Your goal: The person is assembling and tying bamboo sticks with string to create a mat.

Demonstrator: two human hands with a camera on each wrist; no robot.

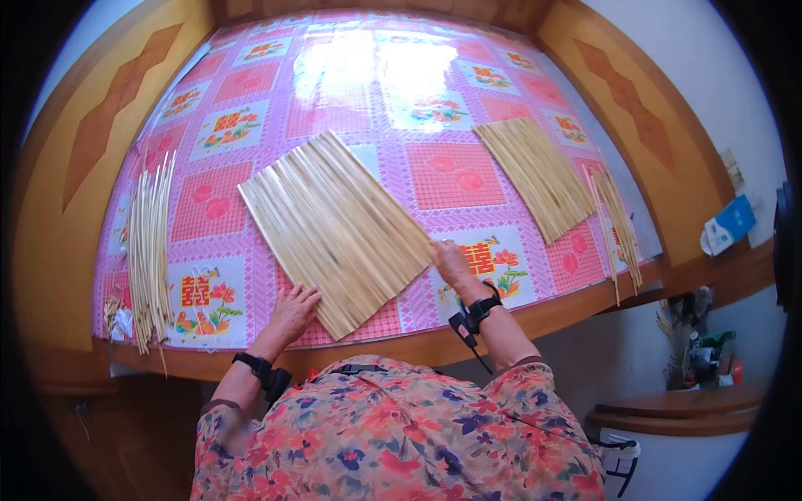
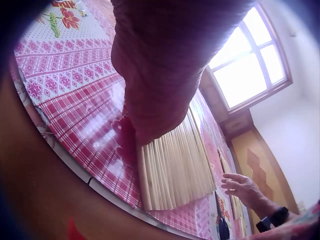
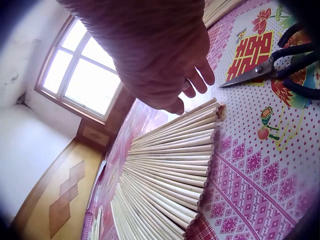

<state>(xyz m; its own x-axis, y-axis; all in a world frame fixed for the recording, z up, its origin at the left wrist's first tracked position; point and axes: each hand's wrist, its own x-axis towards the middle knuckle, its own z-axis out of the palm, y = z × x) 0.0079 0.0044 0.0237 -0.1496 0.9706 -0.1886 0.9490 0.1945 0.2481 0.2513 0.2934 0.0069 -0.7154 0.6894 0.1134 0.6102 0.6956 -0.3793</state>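
A wide row of pale thin sticks (image 1: 334, 230) lies side by side at an angle on the patterned cloth. Relaxed fingers of my left hand (image 1: 294, 316) rest at its lower left edge; the left wrist view has this hand (image 2: 157, 85) large over the sticks (image 2: 177, 167), fingertips hidden. My right hand (image 1: 454, 260) is at the row's right corner. In the right wrist view that hand (image 3: 160, 70) has loosely bent fingers just above the stick ends (image 3: 200, 165), gripping nothing. Dark-handled scissors (image 3: 270, 70) lie beside it.
A second, narrower row of sticks (image 1: 539, 179) lies to the right, with loose sticks (image 1: 620, 225) past it. More loose sticks (image 1: 150, 250) lie at the far left, near a small white scrap (image 1: 123, 323). Wooden panels (image 1: 652, 117) border the cloth-covered surface (image 1: 225, 179).
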